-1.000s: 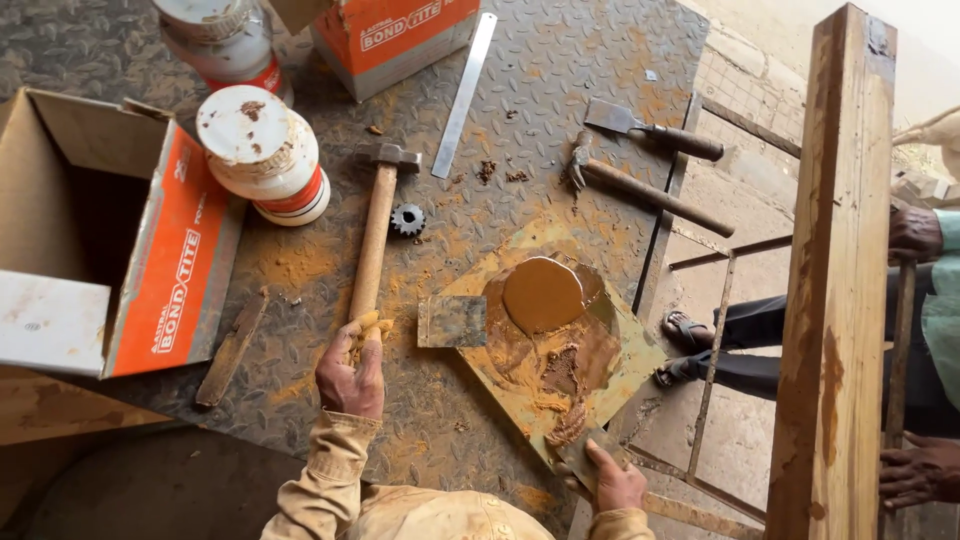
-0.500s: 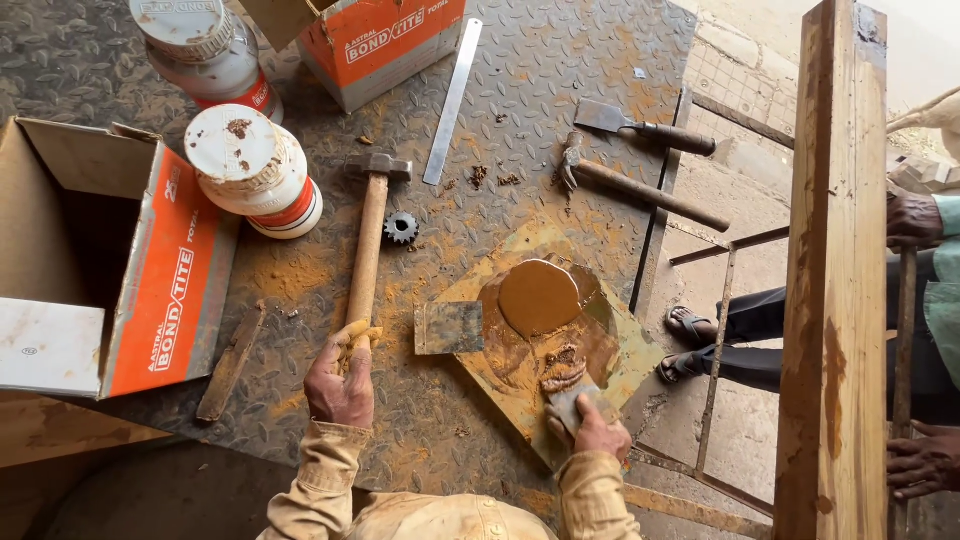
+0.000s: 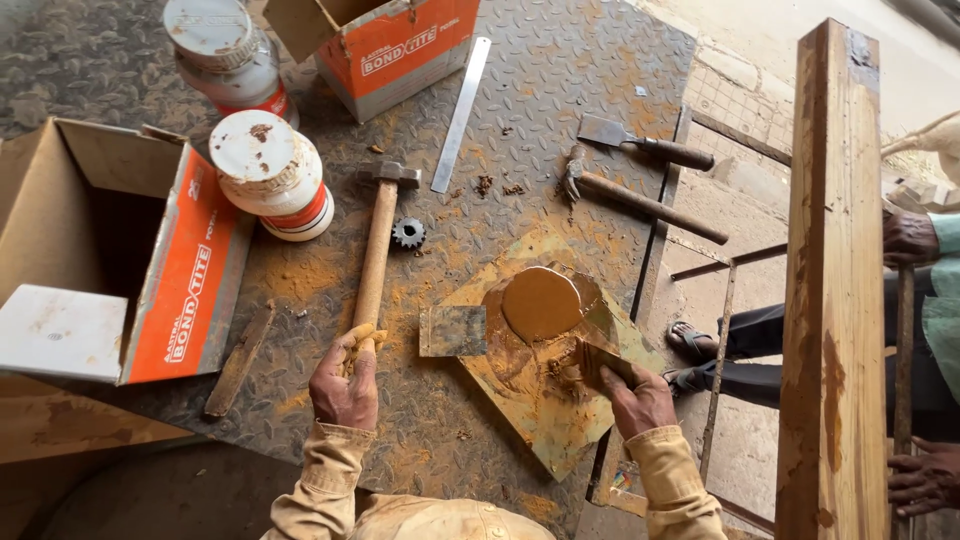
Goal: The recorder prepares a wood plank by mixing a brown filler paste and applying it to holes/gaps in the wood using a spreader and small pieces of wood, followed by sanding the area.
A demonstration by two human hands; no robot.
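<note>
Two hammers lie on the metal floor plate (image 3: 560, 90): a wooden-handled hammer (image 3: 378, 250) and, farther off, a claw hammer (image 3: 640, 200). There are two white tubs, one (image 3: 272, 172) close beside the first hammer's head and another (image 3: 225, 50) beyond it, two orange cardboard boxes (image 3: 180, 290) (image 3: 400, 45), one steel ruler (image 3: 460, 112), one small gear (image 3: 408, 233) and one chisel-like tool (image 3: 640, 143).

The left hand (image 3: 345, 385) reaches forward, palm down, its putty-smeared fingers (image 3: 355, 340) curled loosely over the butt end of the wooden handle; the gear sits beyond them, to the right of the shaft. The right hand (image 3: 640, 400) is clenched on a flat scraper (image 3: 598, 362), whose blade rests in the brown putty (image 3: 540, 305) on a yellowish board (image 3: 560, 430). A second flat blade (image 3: 452, 331) lies between the two hands.

Another person's hands (image 3: 908, 238) (image 3: 920, 478) steady an upright wooden post (image 3: 835, 300) at the right.
</note>
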